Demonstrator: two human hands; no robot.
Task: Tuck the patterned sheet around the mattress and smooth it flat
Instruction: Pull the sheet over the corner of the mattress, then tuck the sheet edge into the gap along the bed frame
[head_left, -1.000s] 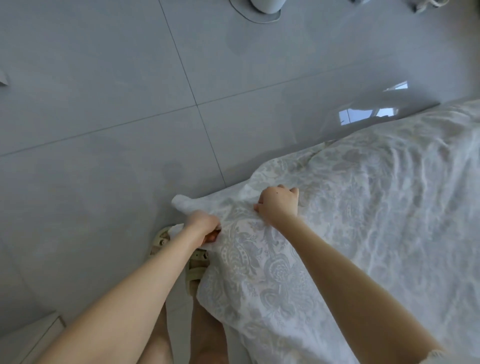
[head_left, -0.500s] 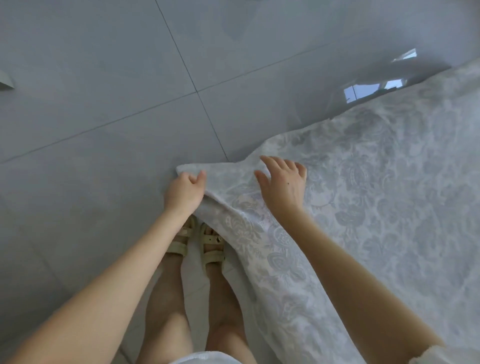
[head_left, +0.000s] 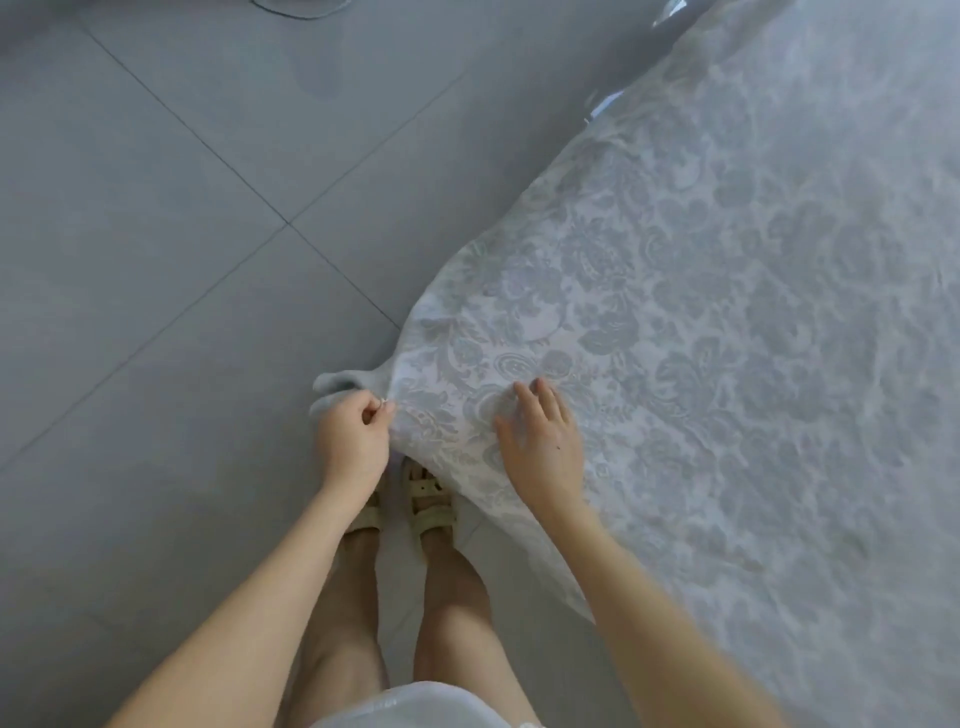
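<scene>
Patterned sheet drapes over the bed corner, right of the feet. Left hand pinches its bunched corner; right hand lies spread flat — likely mid-tuck. Next: push that corner under.

home bedroom: patterned sheet over a mattress, grey tiled floor
</scene>
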